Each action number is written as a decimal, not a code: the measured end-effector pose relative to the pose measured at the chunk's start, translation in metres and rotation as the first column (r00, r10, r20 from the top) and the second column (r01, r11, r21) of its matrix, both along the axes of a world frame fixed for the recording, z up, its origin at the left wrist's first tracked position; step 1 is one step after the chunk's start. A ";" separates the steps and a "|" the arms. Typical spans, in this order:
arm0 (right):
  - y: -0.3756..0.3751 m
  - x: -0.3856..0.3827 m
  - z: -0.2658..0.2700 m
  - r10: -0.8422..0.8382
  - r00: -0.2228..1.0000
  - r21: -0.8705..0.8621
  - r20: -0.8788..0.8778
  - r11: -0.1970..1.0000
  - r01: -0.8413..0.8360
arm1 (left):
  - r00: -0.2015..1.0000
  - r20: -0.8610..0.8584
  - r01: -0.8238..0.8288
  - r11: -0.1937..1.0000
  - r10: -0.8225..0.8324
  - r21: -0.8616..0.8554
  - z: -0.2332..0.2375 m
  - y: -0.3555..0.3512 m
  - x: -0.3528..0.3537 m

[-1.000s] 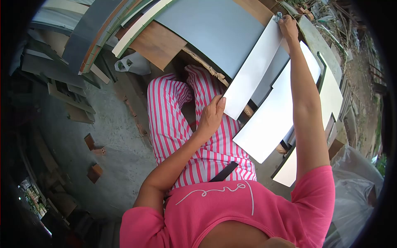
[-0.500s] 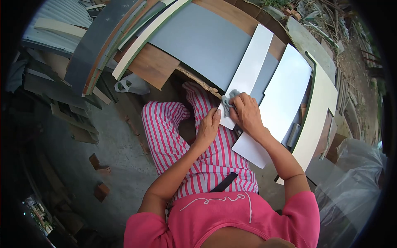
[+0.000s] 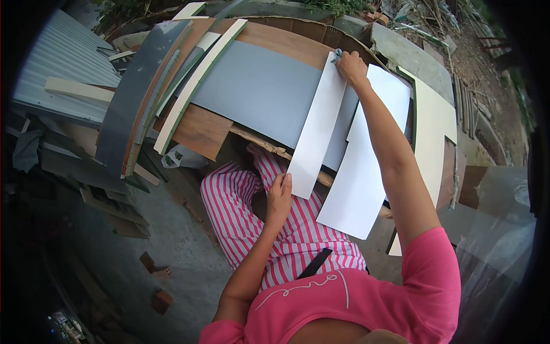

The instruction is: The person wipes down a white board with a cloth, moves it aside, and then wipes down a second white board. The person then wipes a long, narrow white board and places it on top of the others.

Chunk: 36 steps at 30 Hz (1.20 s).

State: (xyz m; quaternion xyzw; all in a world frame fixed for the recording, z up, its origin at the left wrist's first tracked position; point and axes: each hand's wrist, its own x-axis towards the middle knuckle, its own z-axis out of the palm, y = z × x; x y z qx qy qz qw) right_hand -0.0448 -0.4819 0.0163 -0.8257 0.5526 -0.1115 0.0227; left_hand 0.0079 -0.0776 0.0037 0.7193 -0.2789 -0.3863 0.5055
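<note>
The right hand's (image 3: 352, 69) fingers bunch a grey cloth (image 3: 336, 56) at the far end of the strip (image 3: 318, 132); the left hand's (image 3: 279, 198) fingers grasp its near end. Between them, the strip slants, long, narrow, smooth, white. Right of the left fingers lies a wider white board (image 3: 361, 172); ahead, a grey panel (image 3: 258, 86).

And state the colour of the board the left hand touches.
The board is white, clearest in the head view.
</note>
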 end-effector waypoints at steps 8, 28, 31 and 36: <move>0.003 -0.067 0.020 0.029 0.999 0.119 0.019 0.992 -0.031 | 0.984 0.166 0.063 0.998 -0.060 -0.017 0.029 0.015 -0.027; 0.098 -0.162 0.011 -0.136 0.991 -0.070 0.018 0.988 0.136 | 0.795 0.095 0.590 0.800 -0.599 0.114 0.033 -0.012 -0.075; 0.157 -0.154 0.021 -0.064 0.991 -0.129 0.120 0.988 0.080 | 0.802 0.114 0.576 0.810 -0.587 0.111 0.025 -0.010 -0.077; 0.279 -0.142 0.029 0.355 0.904 -0.070 0.239 0.935 -0.349 | 0.825 -0.067 0.565 0.821 -0.562 0.076 0.023 -0.010 -0.072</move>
